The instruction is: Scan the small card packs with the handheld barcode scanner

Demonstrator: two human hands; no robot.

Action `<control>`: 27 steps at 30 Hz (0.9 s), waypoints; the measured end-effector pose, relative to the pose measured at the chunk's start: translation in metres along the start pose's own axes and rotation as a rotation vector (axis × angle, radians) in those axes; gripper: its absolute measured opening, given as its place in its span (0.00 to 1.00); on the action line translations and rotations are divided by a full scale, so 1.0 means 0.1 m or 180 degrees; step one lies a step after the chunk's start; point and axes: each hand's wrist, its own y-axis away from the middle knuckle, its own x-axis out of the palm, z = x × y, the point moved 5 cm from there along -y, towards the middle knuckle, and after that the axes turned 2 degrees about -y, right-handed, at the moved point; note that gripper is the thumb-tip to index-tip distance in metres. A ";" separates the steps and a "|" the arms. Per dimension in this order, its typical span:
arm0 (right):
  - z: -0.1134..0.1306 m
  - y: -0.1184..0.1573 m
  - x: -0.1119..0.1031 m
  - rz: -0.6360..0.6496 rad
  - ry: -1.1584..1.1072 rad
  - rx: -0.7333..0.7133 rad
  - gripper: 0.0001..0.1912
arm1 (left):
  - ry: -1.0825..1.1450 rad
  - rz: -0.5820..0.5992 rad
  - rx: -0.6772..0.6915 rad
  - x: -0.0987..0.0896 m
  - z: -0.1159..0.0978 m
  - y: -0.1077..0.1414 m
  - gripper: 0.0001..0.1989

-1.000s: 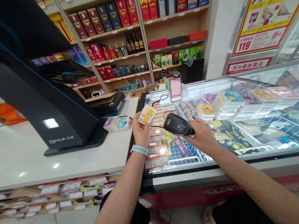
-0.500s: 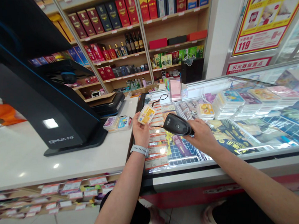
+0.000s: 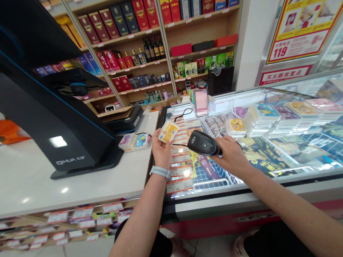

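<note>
My left hand (image 3: 161,149) holds up a small clear case with a yellow label (image 3: 168,131) above the left end of the glass-topped freezer (image 3: 255,191). My right hand (image 3: 229,155) is wrapped round the handle of a black barcode scanner (image 3: 203,143), whose head points left toward the case, with a gap between them. A thin black cable lies near the scanner and the case. Left of my left hand, cases with purple and blue labels (image 3: 142,140) lie on the white counter's edge. A small yellow-labelled stack (image 3: 236,127) sits on the freezer, beyond my right hand.
Taller stacks of labelled cases (image 3: 265,116) stand on the freezer to the right. A large black checkout terminal (image 3: 79,140) stands on the white counter (image 3: 110,186). Price tags (image 3: 179,185) line the freezer's left end. Shelves (image 3: 198,22) of boxes and bottles are behind.
</note>
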 end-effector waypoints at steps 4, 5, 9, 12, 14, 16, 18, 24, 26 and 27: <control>0.00 0.00 0.01 -0.0005 0.0044 -0.0041 0.07 | -0.0004 0.0007 0.0038 0.00 0.00 0.00 0.31; 0.00 0.01 0.01 -0.0018 0.0045 -0.0058 0.08 | 0.0012 0.0009 0.0028 0.00 0.00 0.00 0.31; -0.01 0.01 0.01 -0.0085 -0.0004 -0.0079 0.10 | 0.0047 -0.0031 -0.0026 0.00 0.00 0.00 0.31; -0.01 0.00 0.01 -0.0089 -0.0038 -0.0100 0.09 | 0.0039 -0.0060 -0.0046 0.00 0.00 0.00 0.31; 0.00 0.00 0.01 -0.0099 -0.0066 -0.0127 0.09 | 0.0043 -0.0045 -0.0060 0.00 0.02 -0.01 0.31; 0.00 0.00 0.00 -0.0132 -0.0081 -0.0145 0.09 | 0.0049 -0.0023 -0.0058 0.00 0.04 -0.01 0.32; 0.00 -0.01 -0.01 -0.0172 -0.0083 -0.0161 0.10 | 0.0053 -0.0002 -0.0056 0.00 0.05 -0.01 0.32; 0.00 0.01 -0.02 -0.0292 -0.0140 -0.0218 0.10 | 0.0096 0.0022 -0.0274 0.05 0.04 0.03 0.34; -0.01 0.01 -0.03 -0.0328 -0.0155 -0.0227 0.10 | 0.0119 0.0044 -0.0459 0.09 0.04 0.06 0.36; -0.01 0.02 -0.03 -0.0332 -0.0156 -0.0224 0.10 | 0.0147 0.0054 -0.0554 0.11 0.04 0.07 0.36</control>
